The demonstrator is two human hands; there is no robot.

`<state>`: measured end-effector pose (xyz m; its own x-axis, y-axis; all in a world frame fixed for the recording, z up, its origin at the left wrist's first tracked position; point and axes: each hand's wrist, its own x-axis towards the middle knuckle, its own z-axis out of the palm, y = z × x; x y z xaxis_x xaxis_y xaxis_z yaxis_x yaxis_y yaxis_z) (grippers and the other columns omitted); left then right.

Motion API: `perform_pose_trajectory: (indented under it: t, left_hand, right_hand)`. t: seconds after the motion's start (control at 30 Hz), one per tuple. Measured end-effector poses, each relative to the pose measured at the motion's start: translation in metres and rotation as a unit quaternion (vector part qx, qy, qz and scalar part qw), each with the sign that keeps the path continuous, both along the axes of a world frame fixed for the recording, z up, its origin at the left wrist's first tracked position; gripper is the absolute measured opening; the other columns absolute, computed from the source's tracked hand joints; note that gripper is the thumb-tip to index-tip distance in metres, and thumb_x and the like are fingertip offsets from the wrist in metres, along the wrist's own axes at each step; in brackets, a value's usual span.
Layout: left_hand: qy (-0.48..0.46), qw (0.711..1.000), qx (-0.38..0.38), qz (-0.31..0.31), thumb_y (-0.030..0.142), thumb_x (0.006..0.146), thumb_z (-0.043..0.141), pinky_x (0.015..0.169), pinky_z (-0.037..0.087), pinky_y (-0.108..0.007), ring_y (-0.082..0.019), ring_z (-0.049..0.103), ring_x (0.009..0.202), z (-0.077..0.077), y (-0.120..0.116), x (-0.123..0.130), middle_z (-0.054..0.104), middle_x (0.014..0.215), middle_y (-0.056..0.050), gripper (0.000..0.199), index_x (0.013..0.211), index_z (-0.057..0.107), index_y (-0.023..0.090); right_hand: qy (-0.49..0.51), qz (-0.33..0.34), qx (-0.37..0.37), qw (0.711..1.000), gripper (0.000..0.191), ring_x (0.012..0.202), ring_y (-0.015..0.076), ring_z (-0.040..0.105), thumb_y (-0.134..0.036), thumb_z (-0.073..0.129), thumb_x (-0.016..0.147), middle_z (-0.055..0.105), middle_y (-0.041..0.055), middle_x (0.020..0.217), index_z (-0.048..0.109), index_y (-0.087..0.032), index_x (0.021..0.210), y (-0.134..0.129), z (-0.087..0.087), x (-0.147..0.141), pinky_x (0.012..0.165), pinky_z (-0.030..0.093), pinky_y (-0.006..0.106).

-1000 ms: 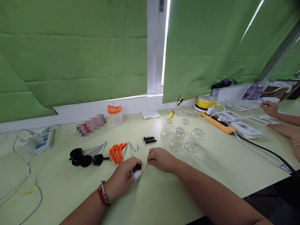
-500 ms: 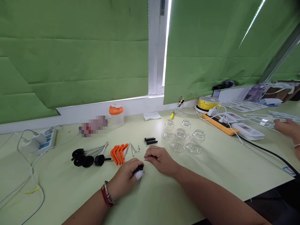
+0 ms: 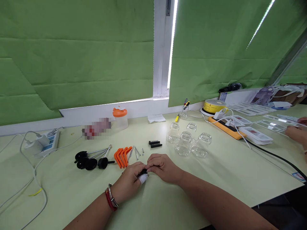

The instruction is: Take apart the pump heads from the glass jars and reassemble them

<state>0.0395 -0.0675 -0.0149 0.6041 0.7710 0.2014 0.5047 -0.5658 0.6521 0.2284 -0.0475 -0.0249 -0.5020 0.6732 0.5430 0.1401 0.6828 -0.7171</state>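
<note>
My left hand (image 3: 129, 179), with a white wrap on one finger, is closed around a small black plastic part (image 3: 143, 172) just above the table. The hand covers most of that part. My right hand (image 3: 163, 167) meets it there, thumb and fingertips pinched together at the part's end; whatever they hold is hidden. Beyond the hands lie two black pieces with springs (image 3: 155, 144). To their left are a few tiny metal bits (image 3: 143, 151), several long screws (image 3: 136, 152) and several orange bent handles (image 3: 122, 156).
Black cups with metal rods (image 3: 91, 163) lie at left. Several clear glass jars (image 3: 185, 145) stand right of centre. An orange power strip (image 3: 225, 128) with cables lies farther right, near another person's hand (image 3: 296, 132). An orange-lidded cup (image 3: 120, 118) stands at the back.
My right hand has moved slightly left and its fingertips now touch the black part in my left hand. The other person's hand at right has shifted, and a second hand shows there.
</note>
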Motion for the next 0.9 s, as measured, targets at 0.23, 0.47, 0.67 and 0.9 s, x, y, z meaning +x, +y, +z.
perform_pose_trajectory:
  t: [0.23, 0.47, 0.67, 0.9]
  left_hand:
    - [0.002, 1.000, -0.002, 0.006, 0.016, 0.085, 0.046, 0.067, 0.042, -0.025, -0.015, 0.053, 0.075, 0.000, 0.001, 0.000, 0.058, 0.080, -0.002, 0.015, 0.088, 0.060, 0.019]
    - [0.013, 1.000, -0.006, 0.019, 0.017, 0.083, 0.047, 0.067, 0.043, -0.026, -0.015, 0.054, 0.075, 0.001, 0.001, -0.001, 0.060, 0.083, -0.003, 0.013, 0.089, 0.059, 0.018]
    - [0.018, 0.999, -0.013, 0.024, 0.018, 0.083, 0.047, 0.070, 0.044, -0.027, -0.016, 0.055, 0.077, 0.001, 0.000, -0.002, 0.062, 0.085, -0.004, 0.014, 0.091, 0.059, 0.019]
    - [0.014, 1.000, -0.010, 0.024, 0.019, 0.083, 0.047, 0.069, 0.044, -0.028, -0.017, 0.055, 0.076, 0.001, -0.001, -0.002, 0.061, 0.085, -0.004, 0.014, 0.089, 0.059, 0.019]
  right_hand:
    - [-0.008, 0.009, -0.005, 1.000, 0.012, 0.072, 0.0124, 0.060, -0.016, 0.060, 0.082, 0.063, 0.0036, 0.078, 0.071, -0.018, 0.083, -0.001, -0.002, -0.001, 0.069, 0.050, 0.024]
    - [-0.059, -0.129, -0.019, 0.990, 0.015, 0.078, 0.0138, 0.060, -0.018, 0.054, 0.085, 0.065, 0.0026, 0.084, 0.068, -0.019, 0.085, 0.014, 0.003, 0.016, 0.073, 0.047, 0.026]
    - [-0.301, -0.246, -0.041, 0.920, 0.017, 0.087, 0.0212, 0.059, -0.017, 0.062, 0.076, 0.065, 0.0057, 0.093, 0.068, -0.020, 0.092, 0.032, -0.009, 0.037, 0.071, 0.042, 0.029]
    - [-0.302, -0.201, 0.004, 0.932, 0.031, 0.085, 0.0210, 0.057, -0.004, 0.050, 0.078, 0.063, 0.0072, 0.090, 0.063, -0.020, 0.101, 0.025, -0.013, 0.027, 0.070, 0.042, 0.030]
